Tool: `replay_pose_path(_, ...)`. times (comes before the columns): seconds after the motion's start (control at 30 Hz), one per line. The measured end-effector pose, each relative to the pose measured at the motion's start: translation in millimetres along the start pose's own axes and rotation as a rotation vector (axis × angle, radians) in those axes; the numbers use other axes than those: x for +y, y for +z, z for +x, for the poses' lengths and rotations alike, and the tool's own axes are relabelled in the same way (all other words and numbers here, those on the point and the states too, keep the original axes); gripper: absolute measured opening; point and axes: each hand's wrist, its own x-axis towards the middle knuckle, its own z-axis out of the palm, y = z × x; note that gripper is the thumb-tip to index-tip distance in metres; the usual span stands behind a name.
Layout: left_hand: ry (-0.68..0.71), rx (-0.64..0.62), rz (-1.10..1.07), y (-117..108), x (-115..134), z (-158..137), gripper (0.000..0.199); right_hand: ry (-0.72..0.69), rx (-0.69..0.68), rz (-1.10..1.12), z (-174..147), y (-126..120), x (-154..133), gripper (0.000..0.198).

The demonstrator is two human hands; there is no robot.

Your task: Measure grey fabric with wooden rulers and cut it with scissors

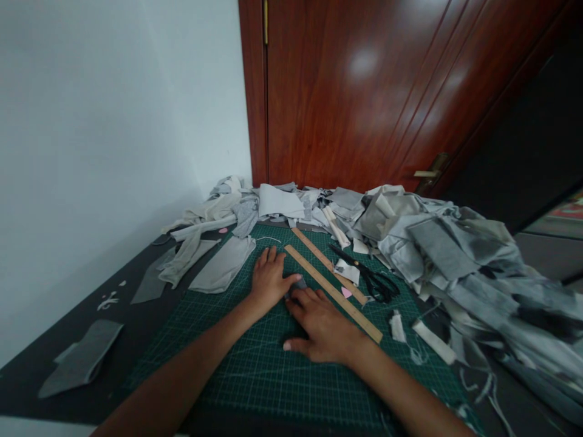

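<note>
My left hand lies flat on the green cutting mat, fingers stretched forward and thumb pointing right. The thumb tip meets a small dark grey piece of fabric. My right hand rests palm down just below that piece, its fingertips at the near edge and its thumb spread to the left. Part of the fabric is hidden under the fingers. Right of both hands, a wooden ruler lies slantwise, with a second wooden ruler beyond it. Black scissors lie across the second one.
Heaps of grey and cream fabric scraps line the back and right. A light grey cloth piece lies left of my hands, a folded grey piece at far left. Pink chalk sits between the rulers. A wooden door stands behind.
</note>
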Motion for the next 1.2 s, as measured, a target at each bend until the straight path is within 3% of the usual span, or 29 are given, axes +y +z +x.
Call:
replay_pose_path(0.17, 0.099, 0.007, -0.04, 5, -4, -1, 0.049, -0.002, 0.031, 0.107, -2, -5, 15, 0.049)
replay_pose_path(0.3, 0.435, -0.018, -0.147, -1, -13, 2, 0.039, -0.008, 0.049, 0.164, -3, -5, 28, 0.041)
replay_pose_path(0.4, 0.64, -0.163, -0.239, -9, -20, 6, 0.027, -0.019, 0.044, 0.145, -5, -4, 28, 0.043)
replay_pose_path(0.5, 0.588, -0.313, -0.348, -12, -30, 13, 0.024, -0.018, 0.035, 0.079, -5, -4, 22, 0.042)
replay_pose_path(0.6, 0.514, -0.422, -0.388, -14, -37, 18, 0.034, -0.017, 0.02, 0.021, -4, -6, 18, 0.036)
replay_pose_path(0.9, 0.455, -0.513, -0.229, -27, -37, 14, 0.056, -0.058, 0.011, 0.007, -5, -6, 29, 0.039)
replay_pose_path(1.2, 0.408, -0.561, -0.166, -31, -34, 10, 0.056, -0.058, -0.023, 0.117, -8, -12, 40, 0.041)
